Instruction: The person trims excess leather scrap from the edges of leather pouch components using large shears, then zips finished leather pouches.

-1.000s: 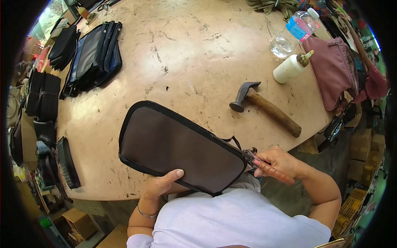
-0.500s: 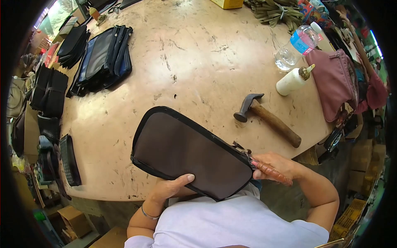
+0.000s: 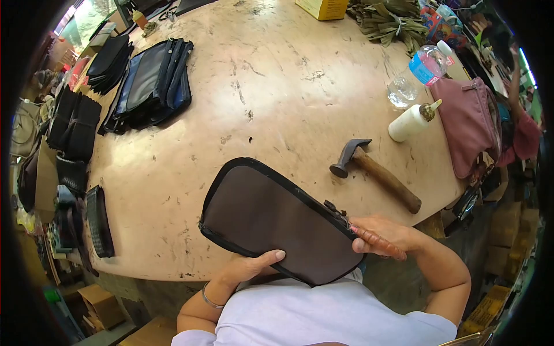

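Observation:
A flat brown bag panel with black edging and rounded corners [image 3: 277,222] is tilted over the table's near edge. At its lower edge my left hand [image 3: 254,266] grips it, thumb on top and fingers hidden beneath. My right hand [image 3: 378,230] is closed around a small tool with a reddish-brown ridged handle [image 3: 381,242]. Its dark front end lies against the panel's upper right edge; the kind of tool is not clear. Beyond my right hand, a claw hammer with a wooden handle [image 3: 384,179] rests on the table.
On the right stand a white glue bottle [image 3: 408,124], a water bottle [image 3: 418,78] and a pink bag [image 3: 467,127]. Stacked dark pouches [image 3: 150,83] and black bundles [image 3: 72,127] lie left. A yellow box [image 3: 322,8] and olive strips [image 3: 389,20] sit at the back.
The panel and my left hand have shifted slightly to the right. My right hand stays at the panel's right edge with the tool. The camera view has moved a little.

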{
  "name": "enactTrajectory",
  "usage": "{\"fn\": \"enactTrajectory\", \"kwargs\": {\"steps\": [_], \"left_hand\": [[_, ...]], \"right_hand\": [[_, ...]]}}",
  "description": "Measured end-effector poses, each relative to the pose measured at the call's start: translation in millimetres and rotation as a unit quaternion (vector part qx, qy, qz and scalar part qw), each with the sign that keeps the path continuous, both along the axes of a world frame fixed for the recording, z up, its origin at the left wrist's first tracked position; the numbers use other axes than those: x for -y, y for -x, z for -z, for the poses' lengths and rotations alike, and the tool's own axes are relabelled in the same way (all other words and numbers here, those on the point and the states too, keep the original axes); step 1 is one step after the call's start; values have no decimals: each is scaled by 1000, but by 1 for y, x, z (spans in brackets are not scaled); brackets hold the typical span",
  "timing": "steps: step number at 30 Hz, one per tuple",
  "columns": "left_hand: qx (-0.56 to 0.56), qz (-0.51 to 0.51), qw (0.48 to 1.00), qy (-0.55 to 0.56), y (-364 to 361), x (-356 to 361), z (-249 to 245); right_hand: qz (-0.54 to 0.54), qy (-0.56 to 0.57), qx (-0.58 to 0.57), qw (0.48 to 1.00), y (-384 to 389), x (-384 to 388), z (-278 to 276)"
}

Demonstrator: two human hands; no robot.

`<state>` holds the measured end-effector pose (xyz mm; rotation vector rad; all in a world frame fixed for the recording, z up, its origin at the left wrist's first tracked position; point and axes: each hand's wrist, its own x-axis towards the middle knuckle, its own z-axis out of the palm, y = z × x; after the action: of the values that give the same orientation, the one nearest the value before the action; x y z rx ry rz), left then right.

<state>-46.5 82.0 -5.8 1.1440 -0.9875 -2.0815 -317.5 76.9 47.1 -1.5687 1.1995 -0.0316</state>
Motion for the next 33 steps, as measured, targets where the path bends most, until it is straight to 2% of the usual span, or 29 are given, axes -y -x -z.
{"fn": "enactTrajectory", "kwargs": {"steps": [5, 14, 17, 20, 23, 26, 33], "left_hand": [[2, 1, 1000, -6, -2, -1, 6], [10, 1, 1000, -9, -2, 1, 6], [31, 22, 999, -31, -2, 2, 5], [32, 39, 997, -57, 4, 3, -6], [9, 39, 997, -68, 6, 2, -5], [5, 40, 998, -40, 6, 3, -7], [-1, 48, 999, -5, 2, 1, 10]], "right_hand": [[11, 7, 45, 999, 3, -4, 15], [134, -114, 48, 983, -6, -2, -10], [117, -162, 17, 980, -4, 3, -11], [50, -28, 20, 998, -5, 4, 1], [40, 0, 61, 997, -4, 5, 12], [38, 9, 60, 997, -5, 6, 10], [116, -62, 48, 990, -11, 6, -4]]}}
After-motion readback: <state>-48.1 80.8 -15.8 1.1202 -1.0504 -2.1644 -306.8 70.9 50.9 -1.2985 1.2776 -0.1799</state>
